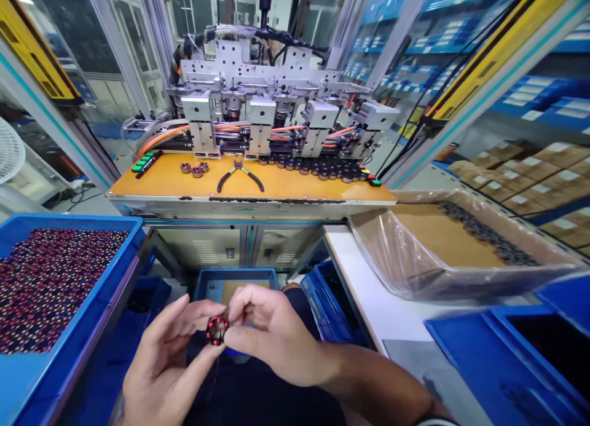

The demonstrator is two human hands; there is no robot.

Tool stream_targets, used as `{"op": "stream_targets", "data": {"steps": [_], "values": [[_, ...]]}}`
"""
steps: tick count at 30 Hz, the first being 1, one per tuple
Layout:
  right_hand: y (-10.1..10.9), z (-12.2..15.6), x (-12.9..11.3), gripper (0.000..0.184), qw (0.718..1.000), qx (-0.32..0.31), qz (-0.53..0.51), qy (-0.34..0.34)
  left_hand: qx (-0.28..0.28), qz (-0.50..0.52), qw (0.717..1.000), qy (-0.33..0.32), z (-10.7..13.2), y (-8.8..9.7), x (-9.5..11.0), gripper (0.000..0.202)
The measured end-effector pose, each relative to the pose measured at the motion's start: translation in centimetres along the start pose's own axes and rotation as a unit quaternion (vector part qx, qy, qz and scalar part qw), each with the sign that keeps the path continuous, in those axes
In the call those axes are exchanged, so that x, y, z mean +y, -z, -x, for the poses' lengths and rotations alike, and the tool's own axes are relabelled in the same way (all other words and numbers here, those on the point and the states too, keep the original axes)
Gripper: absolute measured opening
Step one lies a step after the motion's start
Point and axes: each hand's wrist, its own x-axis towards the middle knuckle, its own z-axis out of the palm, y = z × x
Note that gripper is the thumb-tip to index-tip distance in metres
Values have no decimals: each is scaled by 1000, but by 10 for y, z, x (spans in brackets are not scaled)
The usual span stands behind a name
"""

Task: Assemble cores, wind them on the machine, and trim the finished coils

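A small black ring with red-copper windings, a motor stator (216, 331), is held up in front of my lap. My left hand (173, 358) grips it from the left between thumb and fingers. From the right, my right hand (271, 337) pinches its edge with thumb and forefinger. A thin reddish wire hangs below the ring. Several similar stators (197, 170) sit on the orange bench top (286, 183), beside cutting pliers (239, 175) with spread black-and-yellow handles. Dark round parts (318, 166) stand in rows at the bench's right.
A metal fixture machine (262, 115) stands behind the bench. On the left, a blue tray (133, 229) holds many stators. A plastic-lined carton (415, 278) with dark parts rests on the white table at right. Blue bins (327, 303) are below, and another blue tray (237, 275) lies ahead of my lap.
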Motion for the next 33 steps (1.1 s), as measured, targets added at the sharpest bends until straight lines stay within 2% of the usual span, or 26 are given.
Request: {"op": "stream_targets", "data": {"steps": [5, 9, 11, 13, 16, 19, 22, 26, 30, 33], "values": [[-4, 3, 11, 44, 999, 26, -8, 18, 1, 47, 995, 92, 1, -1, 4, 48], [0, 7, 12, 42, 1000, 1, 18, 14, -23, 83, 986, 143, -4, 11, -2, 27], [4, 6, 4, 39, 998, 4, 48, 34, -68, 85, 984, 138, -7, 20, -8, 21], [6, 2, -4, 37, 996, 11, 77, 43, -113, 81, 983, 119, -10, 26, -13, 26], [4, -2, -13, 35, 994, -1, 106, 3, -148, 64, 982, 98, -12, 30, -17, 32], [0, -4, -17, 32, 992, -17, 119, -44, -156, 31, 982, 99, -9, 30, -17, 31], [-1, -6, -19, 38, 993, -23, 98, -69, -153, 11, 981, 118, -6, 31, -16, 30], [8, -8, -22, 45, 989, -51, 72, -117, -157, 57, 976, 139, -5, 31, -13, 30], [17, -4, -22, 45, 990, -29, 63, -121, -155, 80, 975, 141, -6, 29, -9, 25], [14, 2, -20, 46, 988, -45, 34, -141, -166, 64, 976, 124, -8, 28, -10, 27]]}}
